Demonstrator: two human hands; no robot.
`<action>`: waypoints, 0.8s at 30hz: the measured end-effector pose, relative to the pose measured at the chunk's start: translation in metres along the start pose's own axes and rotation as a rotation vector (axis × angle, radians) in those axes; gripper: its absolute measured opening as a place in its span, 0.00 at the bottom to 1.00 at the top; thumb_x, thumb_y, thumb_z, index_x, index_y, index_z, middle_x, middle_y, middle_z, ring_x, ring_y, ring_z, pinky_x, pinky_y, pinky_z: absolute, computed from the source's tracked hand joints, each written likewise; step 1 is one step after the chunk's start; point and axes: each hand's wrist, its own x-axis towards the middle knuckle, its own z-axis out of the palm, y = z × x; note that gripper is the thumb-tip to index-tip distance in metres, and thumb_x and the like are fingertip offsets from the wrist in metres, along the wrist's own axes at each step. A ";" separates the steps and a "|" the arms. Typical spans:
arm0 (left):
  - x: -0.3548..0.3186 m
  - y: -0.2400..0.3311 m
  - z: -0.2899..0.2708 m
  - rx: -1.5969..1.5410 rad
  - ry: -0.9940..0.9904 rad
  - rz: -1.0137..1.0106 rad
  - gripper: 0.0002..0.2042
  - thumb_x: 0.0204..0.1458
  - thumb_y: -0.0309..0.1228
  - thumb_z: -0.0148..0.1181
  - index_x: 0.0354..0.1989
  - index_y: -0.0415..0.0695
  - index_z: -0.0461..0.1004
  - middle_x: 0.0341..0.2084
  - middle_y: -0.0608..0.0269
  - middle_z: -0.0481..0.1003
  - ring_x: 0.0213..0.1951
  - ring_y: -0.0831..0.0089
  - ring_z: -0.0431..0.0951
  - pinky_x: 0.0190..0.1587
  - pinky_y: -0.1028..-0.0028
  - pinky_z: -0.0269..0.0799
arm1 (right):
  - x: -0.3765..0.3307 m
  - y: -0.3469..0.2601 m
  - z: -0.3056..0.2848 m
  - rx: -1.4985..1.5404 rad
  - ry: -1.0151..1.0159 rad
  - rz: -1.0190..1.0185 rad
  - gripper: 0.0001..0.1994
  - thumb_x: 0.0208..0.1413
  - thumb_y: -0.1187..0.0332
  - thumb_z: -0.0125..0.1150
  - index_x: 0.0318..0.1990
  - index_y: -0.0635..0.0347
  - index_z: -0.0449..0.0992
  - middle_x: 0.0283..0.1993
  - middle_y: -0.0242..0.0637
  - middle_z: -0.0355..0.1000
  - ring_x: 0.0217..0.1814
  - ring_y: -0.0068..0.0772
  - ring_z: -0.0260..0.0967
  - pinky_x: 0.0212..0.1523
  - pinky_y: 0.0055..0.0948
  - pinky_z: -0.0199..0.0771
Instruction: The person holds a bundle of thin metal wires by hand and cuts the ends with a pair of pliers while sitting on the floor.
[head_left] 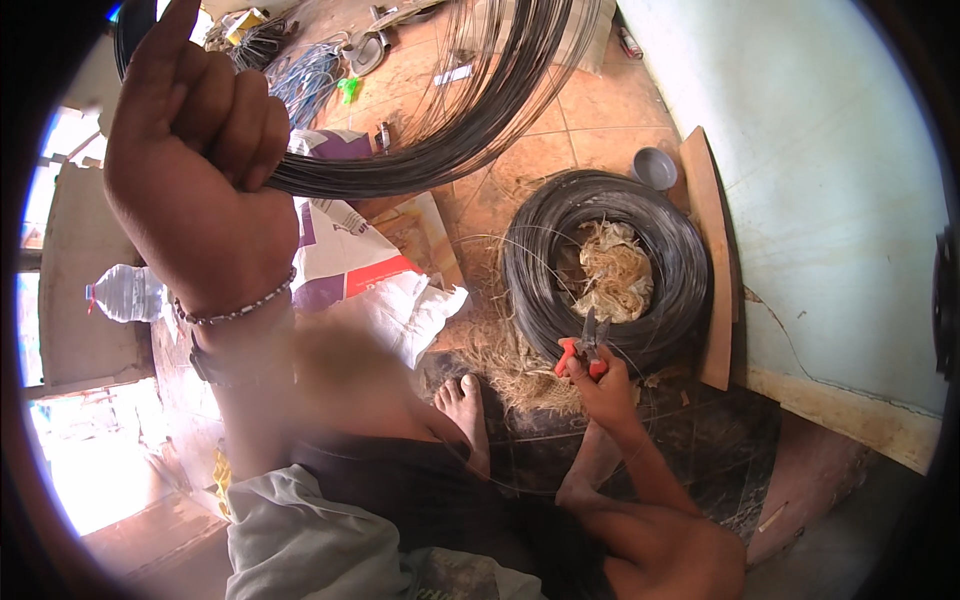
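Note:
My left hand (pixel 205 190) is raised high and close at the upper left, its fingers curled around a thick bundle of thin dark wire (pixel 400 178). The bundle sweeps from the fist in a wide arc toward the top edge. At lower right, my right hand (pixel 608 392) grips red-handled pliers (pixel 590 345), jaws pointing away from me. They are above the near rim of a large coil of dark wire (pixel 535 240) on the floor. Tan fibrous packing (pixel 612 270) fills the coil's middle. A few loose strands curve out on its left.
A grey bowl (pixel 655 168) and a wooden board (pixel 708 270) stand between coil and pale wall (pixel 790 120). White and purple sacking (pixel 350 250) lies left of the coil. A water bottle (pixel 130 293) is far left. Bluish wire (pixel 310 85) lies at the back.

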 end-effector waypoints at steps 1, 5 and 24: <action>0.001 -0.004 0.000 -0.042 -0.021 -0.019 0.17 0.65 0.31 0.45 0.54 0.33 0.72 0.14 0.76 0.48 0.13 0.84 0.44 0.15 0.81 0.43 | -0.003 -0.010 0.000 0.082 -0.010 0.077 0.13 0.61 0.67 0.64 0.49 0.64 0.79 0.34 0.31 0.77 0.39 0.18 0.69 0.44 0.23 0.69; 0.008 -0.007 0.009 -0.459 -0.552 -0.223 0.17 0.64 0.31 0.44 0.54 0.33 0.72 0.14 0.76 0.48 0.13 0.84 0.44 0.15 0.81 0.43 | -0.001 -0.020 0.005 0.202 -0.063 0.118 0.12 0.62 0.69 0.62 0.51 0.64 0.78 0.31 0.29 0.75 0.36 0.16 0.68 0.41 0.22 0.69; -0.002 -0.010 0.000 -0.029 -0.004 -0.062 0.11 0.65 0.32 0.48 0.39 0.37 0.74 0.13 0.75 0.48 0.13 0.83 0.44 0.16 0.79 0.42 | -0.011 -0.029 -0.001 0.151 -0.187 0.489 0.15 0.61 0.64 0.65 0.51 0.65 0.79 0.26 0.23 0.72 0.27 0.12 0.61 0.30 0.22 0.65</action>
